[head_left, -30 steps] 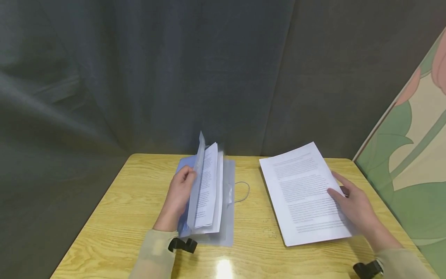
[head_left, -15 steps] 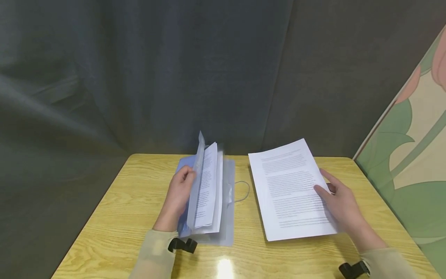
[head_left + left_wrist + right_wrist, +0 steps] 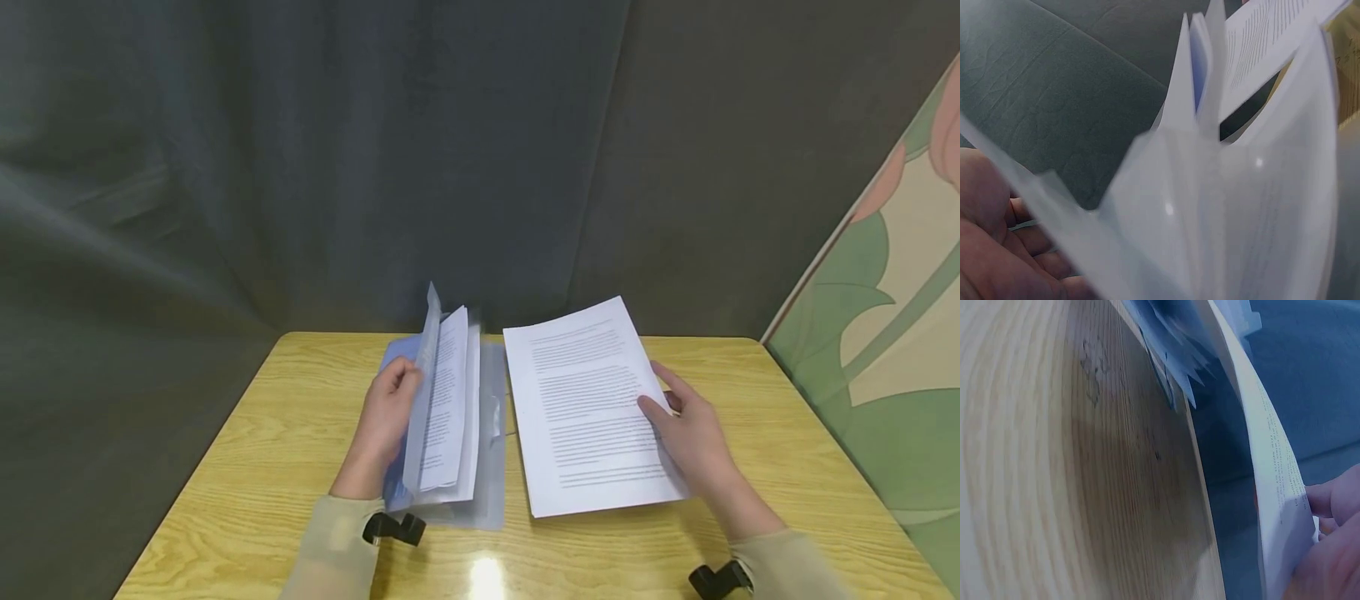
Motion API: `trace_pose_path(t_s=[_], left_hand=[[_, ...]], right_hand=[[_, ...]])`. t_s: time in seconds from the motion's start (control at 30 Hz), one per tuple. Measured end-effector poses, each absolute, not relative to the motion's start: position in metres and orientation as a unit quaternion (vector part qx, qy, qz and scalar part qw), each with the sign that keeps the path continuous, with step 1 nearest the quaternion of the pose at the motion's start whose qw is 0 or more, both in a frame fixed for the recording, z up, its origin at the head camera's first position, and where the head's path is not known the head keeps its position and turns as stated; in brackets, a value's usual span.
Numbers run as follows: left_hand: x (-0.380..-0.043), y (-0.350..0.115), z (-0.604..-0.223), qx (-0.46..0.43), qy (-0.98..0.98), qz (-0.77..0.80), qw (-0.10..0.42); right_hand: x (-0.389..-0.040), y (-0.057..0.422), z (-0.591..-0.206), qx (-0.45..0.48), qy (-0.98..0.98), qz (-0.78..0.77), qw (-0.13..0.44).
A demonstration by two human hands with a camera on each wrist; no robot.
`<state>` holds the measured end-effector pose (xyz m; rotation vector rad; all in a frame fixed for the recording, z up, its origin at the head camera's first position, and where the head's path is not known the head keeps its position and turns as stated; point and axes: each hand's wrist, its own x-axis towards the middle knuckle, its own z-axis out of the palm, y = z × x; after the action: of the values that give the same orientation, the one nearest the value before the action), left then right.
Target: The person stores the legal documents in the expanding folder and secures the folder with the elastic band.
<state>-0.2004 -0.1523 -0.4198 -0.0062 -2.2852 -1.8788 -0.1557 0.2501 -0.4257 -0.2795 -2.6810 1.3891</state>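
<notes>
My left hand (image 3: 384, 412) grips the raised clear cover of a plastic document folder (image 3: 491, 467), keeping it spread. Printed sheets (image 3: 447, 400) stand inside the folder, and a blue section shows behind the hand. In the left wrist view the clear flap (image 3: 1147, 244) fans out beside the fingers. My right hand (image 3: 690, 429) pinches the right edge of a stack of printed paper (image 3: 588, 408), thumb on top and fingers beneath. That stack is held above the table, its left edge close to the folder. Seen from the right wrist, the stack (image 3: 1272, 475) bows slightly.
The wooden table (image 3: 255, 467) carries the folder. A dark curtain (image 3: 450, 150) hangs along its back edge, and a wall with a painted flower pattern (image 3: 900, 333) rises at the right. An elastic loop at the folder's edge is mostly hidden behind the paper stack.
My right hand has carried the paper stack leftward, up to the folder's right edge, covering most of the elastic loop. My left hand and the folder have stayed put.
</notes>
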Motion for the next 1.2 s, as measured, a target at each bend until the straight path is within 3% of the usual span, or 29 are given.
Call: trace_pose_path(t_s=[1.2], left_hand=[[-0.203,-0.152,-0.422,0.006,-0.772,-0.629,0.089]], right_hand=[[-0.183,0.167,-0.431,-0.058,-0.858,0.507,0.053]])
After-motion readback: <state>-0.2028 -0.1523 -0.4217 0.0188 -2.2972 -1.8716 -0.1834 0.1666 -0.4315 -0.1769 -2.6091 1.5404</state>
